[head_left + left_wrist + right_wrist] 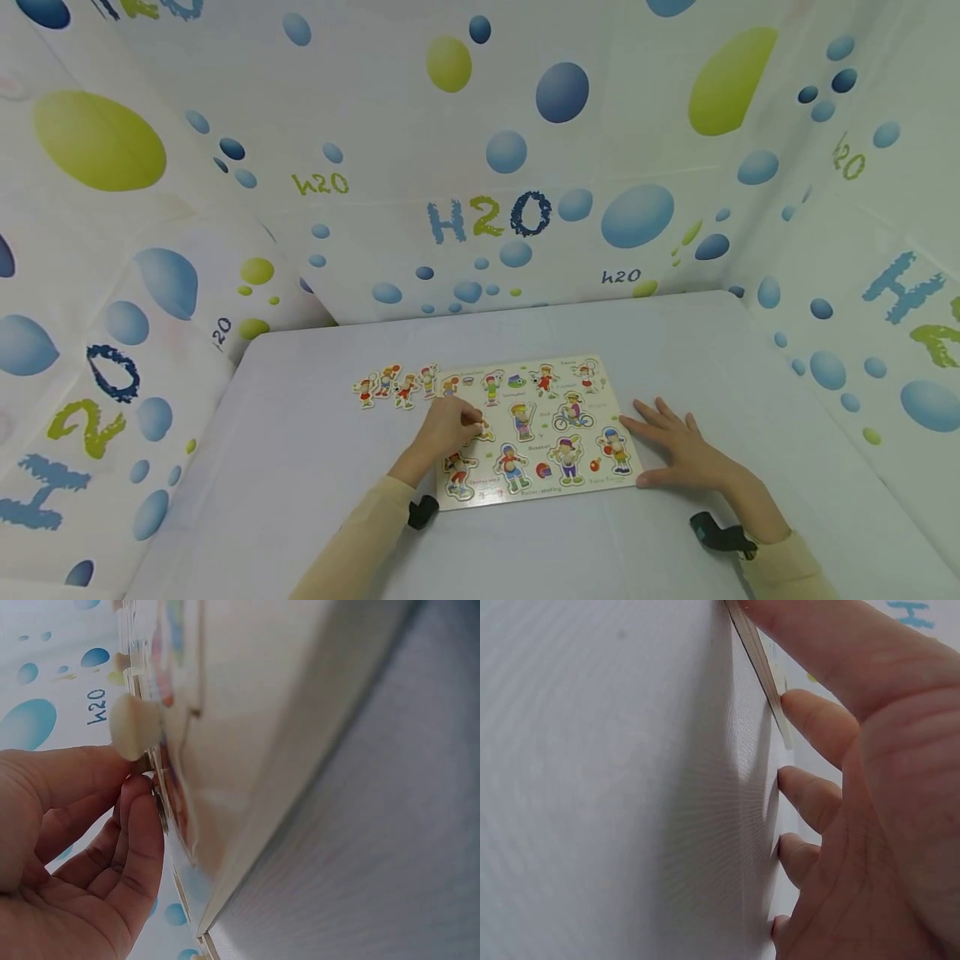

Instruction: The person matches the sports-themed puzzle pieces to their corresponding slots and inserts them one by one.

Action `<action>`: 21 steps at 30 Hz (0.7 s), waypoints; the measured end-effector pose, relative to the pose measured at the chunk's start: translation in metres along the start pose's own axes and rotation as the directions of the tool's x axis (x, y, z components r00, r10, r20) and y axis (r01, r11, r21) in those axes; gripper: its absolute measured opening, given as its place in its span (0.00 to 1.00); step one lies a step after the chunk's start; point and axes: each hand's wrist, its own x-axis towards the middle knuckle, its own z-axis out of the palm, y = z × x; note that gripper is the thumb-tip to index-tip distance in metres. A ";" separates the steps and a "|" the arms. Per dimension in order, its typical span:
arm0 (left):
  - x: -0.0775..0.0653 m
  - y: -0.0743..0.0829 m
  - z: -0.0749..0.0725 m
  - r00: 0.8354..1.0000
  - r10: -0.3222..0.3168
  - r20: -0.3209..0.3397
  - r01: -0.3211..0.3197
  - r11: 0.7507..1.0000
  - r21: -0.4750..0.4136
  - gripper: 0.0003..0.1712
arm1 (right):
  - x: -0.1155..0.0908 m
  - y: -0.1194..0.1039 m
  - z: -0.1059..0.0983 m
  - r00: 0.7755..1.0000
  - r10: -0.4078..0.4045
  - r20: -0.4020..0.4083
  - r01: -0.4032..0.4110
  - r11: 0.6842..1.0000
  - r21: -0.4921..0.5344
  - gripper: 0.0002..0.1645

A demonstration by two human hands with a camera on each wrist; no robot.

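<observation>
Beneath left hand (448, 425), puzzle board (491, 497), piece (487, 432) pinched; right hand (681, 450) spread, touching board.

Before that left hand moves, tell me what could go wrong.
In the head view, the left hand hides much of the piece at its fingertips, so that piece could end up crooked unnoticed. The right hand is only at the board's edge, fingers spread, so the board might slide if pushed. The loose pieces lie right by its far left corner, where a careless sweep could scatter them.
</observation>
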 end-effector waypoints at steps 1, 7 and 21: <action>0.000 0.000 0.000 1.000 0.002 -0.001 -0.002 1.000 0.001 0.03 | 0.000 0.000 0.000 1.000 0.002 0.000 -0.002 1.000 0.001 0.54; 0.001 -0.001 0.000 1.000 0.001 0.001 -0.001 1.000 0.006 0.03 | -0.001 -0.001 -0.001 1.000 -0.012 -0.010 0.012 1.000 0.001 0.53; 0.001 0.000 0.002 0.999 -0.036 0.011 0.036 0.999 0.002 0.04 | 0.001 0.003 0.002 1.000 -0.005 -0.004 0.005 1.000 0.010 0.54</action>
